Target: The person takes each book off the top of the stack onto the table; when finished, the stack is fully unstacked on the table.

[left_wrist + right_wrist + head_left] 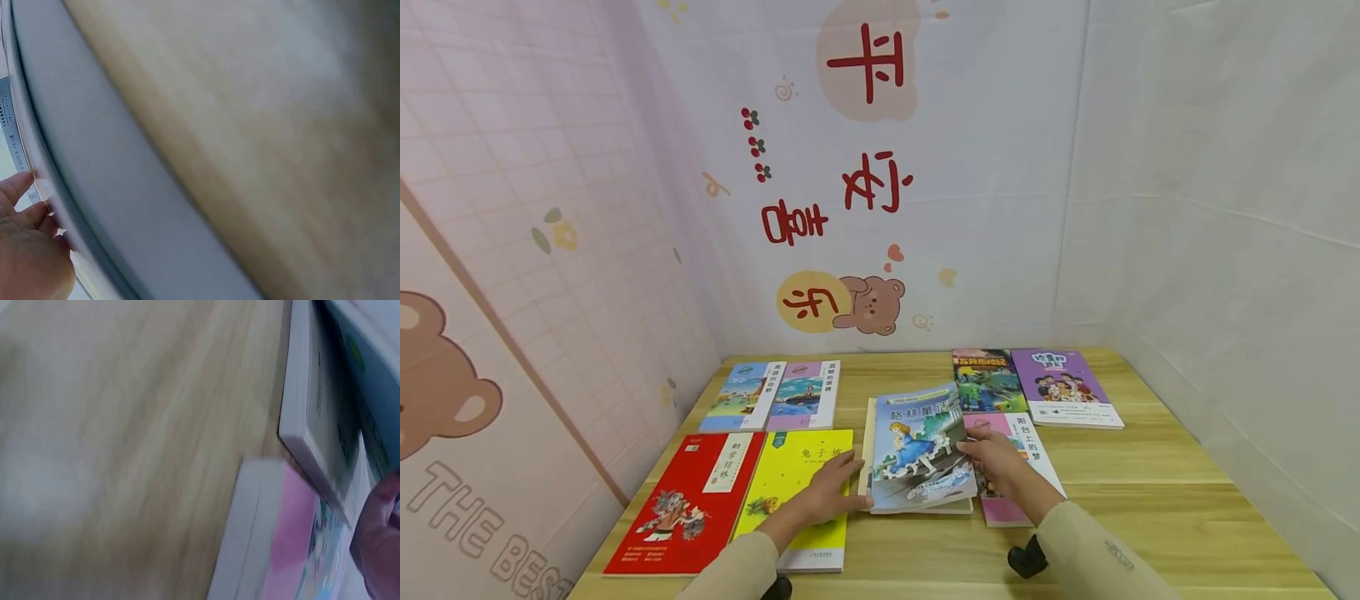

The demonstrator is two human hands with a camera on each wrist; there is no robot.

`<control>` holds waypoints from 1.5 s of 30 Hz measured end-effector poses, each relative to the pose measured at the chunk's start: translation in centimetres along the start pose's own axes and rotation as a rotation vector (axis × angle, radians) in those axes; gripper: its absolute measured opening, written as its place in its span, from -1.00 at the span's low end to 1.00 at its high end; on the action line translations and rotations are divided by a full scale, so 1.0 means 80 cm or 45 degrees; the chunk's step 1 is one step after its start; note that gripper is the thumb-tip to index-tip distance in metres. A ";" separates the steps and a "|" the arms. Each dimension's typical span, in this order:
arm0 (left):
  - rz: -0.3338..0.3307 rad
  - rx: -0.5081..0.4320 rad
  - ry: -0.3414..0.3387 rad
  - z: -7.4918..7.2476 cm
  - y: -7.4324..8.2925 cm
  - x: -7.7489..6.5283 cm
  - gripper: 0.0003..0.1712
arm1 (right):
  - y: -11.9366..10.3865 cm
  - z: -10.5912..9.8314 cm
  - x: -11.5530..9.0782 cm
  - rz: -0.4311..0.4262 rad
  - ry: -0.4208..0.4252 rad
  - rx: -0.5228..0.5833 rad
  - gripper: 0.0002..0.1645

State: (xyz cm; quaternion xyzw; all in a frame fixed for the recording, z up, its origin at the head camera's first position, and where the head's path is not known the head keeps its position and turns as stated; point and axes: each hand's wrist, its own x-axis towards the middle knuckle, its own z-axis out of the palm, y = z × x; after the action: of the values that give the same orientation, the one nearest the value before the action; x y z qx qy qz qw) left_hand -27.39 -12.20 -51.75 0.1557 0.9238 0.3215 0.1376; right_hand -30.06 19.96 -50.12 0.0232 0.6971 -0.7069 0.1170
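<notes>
A blue picture-covered storybook [917,454] lies at a slight tilt over another book [957,507], whose pale edges show at the left and bottom. My right hand [1000,468] pinches the storybook by its right edge. In the right wrist view the storybook [369,381] is raised at that side, leaving a gap above the book below [331,419]. My left hand [826,492] reaches over the yellow book [801,533], its fingers against the left side of the stack. The left wrist view shows the fingertips [39,209] touching a book edge.
Left of the yellow book lies a red book [688,500]. Behind them are two blue-and-white-covered books [737,396] [805,396]. A pink book [1000,510] is partly under my right hand; a green book [988,387] and a purple book [1067,387] lie behind it. Fabric walls [985,208] surround the wooden table [1157,500].
</notes>
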 end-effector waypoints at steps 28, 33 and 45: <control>0.022 0.039 0.006 -0.002 0.003 -0.001 -0.18 | -0.009 -0.013 -0.005 0.070 0.077 -0.018 -0.28; 0.015 0.043 0.011 -0.002 0.003 -0.002 -0.16 | -0.014 -0.021 -0.008 0.046 0.054 -0.030 -0.29; 0.031 0.033 0.013 -0.001 0.004 -0.003 -0.18 | -0.013 -0.060 -0.013 0.053 0.010 -0.023 -0.26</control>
State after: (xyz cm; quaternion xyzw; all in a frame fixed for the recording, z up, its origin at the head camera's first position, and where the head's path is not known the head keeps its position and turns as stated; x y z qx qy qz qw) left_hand -27.16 -12.04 -51.46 0.1670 0.9266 0.3120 0.1271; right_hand -29.88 24.88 -49.01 0.0394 0.7034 -0.6978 0.1290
